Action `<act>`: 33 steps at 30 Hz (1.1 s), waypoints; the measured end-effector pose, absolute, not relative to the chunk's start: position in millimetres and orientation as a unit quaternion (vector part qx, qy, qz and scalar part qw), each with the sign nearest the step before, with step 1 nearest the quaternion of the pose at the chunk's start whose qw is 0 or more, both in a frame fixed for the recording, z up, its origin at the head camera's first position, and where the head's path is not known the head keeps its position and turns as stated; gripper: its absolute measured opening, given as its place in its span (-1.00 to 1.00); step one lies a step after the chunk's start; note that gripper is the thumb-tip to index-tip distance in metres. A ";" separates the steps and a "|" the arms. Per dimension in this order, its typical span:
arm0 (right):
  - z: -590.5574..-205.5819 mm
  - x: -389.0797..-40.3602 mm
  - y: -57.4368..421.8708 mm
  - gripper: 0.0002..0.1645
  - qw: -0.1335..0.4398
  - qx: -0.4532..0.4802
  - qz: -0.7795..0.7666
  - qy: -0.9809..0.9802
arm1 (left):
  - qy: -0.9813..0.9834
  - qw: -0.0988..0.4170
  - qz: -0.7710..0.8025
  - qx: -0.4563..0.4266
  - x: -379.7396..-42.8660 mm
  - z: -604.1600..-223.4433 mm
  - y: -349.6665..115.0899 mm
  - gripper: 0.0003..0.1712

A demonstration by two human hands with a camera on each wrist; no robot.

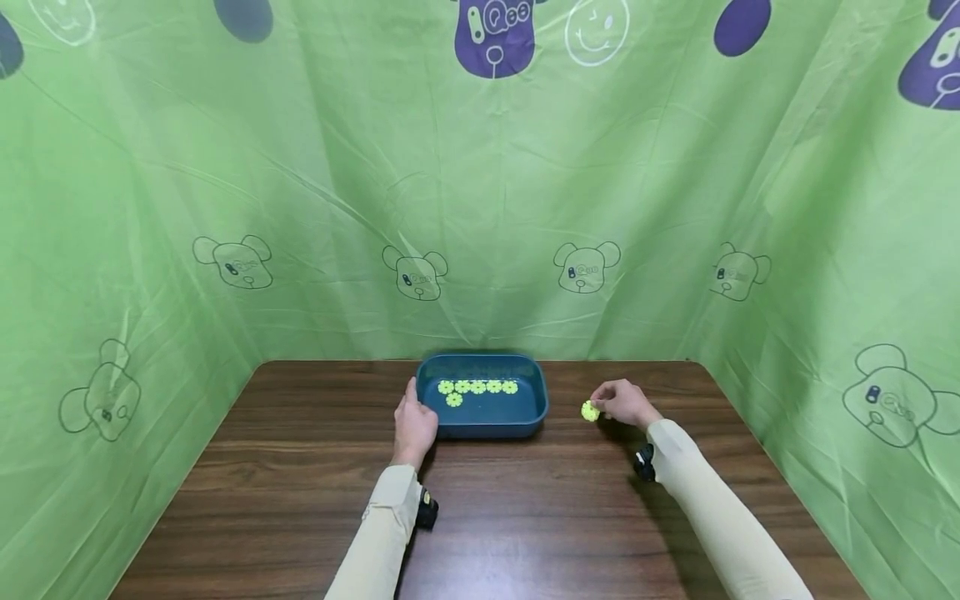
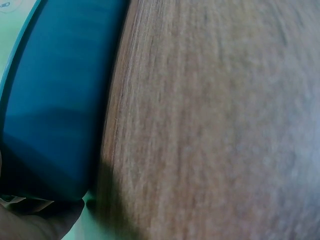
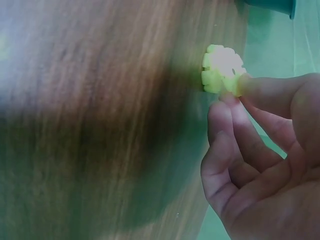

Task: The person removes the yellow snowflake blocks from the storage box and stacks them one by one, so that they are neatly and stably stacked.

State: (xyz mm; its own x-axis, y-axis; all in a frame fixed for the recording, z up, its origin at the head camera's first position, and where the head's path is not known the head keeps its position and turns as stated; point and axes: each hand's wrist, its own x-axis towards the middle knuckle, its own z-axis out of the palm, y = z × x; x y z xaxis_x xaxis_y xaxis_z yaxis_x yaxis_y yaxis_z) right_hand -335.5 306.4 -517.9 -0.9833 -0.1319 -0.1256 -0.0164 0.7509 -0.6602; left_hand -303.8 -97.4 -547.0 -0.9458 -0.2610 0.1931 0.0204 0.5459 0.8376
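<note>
On the left of the head view, a green curtain [image 1: 45, 250] carries outlined bear heads; some lettering on it is too faint to read. At lower centre, the left hand [image 1: 415, 429] has its grip clamped on the left end of a blue rectangular tray [image 1: 491, 431], which stands on the brown wood-grain tabletop [image 1: 510, 533]. Inside, six yellow-green flower-shaped discs [image 1: 477, 387] lie near the tray's far side: five in a row, one below at the left. At the top centre of the frame, a purple bear head [image 1: 495, 42] bears white letters that look like "Qee". Right of the tray and apart from it, the right hand [image 1: 626, 403] pinches another flower-shaped disc [image 1: 590, 411] between thumb and fingers, its grip together on the edge. Black devices [image 1: 427, 509] sit at both cream-sleeved wrists. At the upper right edge, a second purple bear head [image 1: 930, 71] is cut off.
</note>
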 end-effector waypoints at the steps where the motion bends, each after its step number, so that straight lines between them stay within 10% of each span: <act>1: -518.7 -335.5 306.6 -0.81 0.081 -0.040 -0.347 0.934 | -0.867 0.150 -0.470 0.070 -303.7 -546.9 -97.4 -0.27; 33: -531.9 -339.1 302.6 -0.82 0.077 -0.034 -0.320 0.944 | -0.868 0.132 -0.473 0.076 -309.4 -552.6 -99.3 -0.25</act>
State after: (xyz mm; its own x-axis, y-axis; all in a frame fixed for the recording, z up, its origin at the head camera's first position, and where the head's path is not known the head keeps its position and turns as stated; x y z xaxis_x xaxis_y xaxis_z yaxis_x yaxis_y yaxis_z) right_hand -339.1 302.6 -531.9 -0.9859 -0.1132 -0.1233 -0.0147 0.7924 -0.6099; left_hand -309.4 -99.3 -552.6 -0.9538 -0.2569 0.1561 -0.0082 0.5413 0.8408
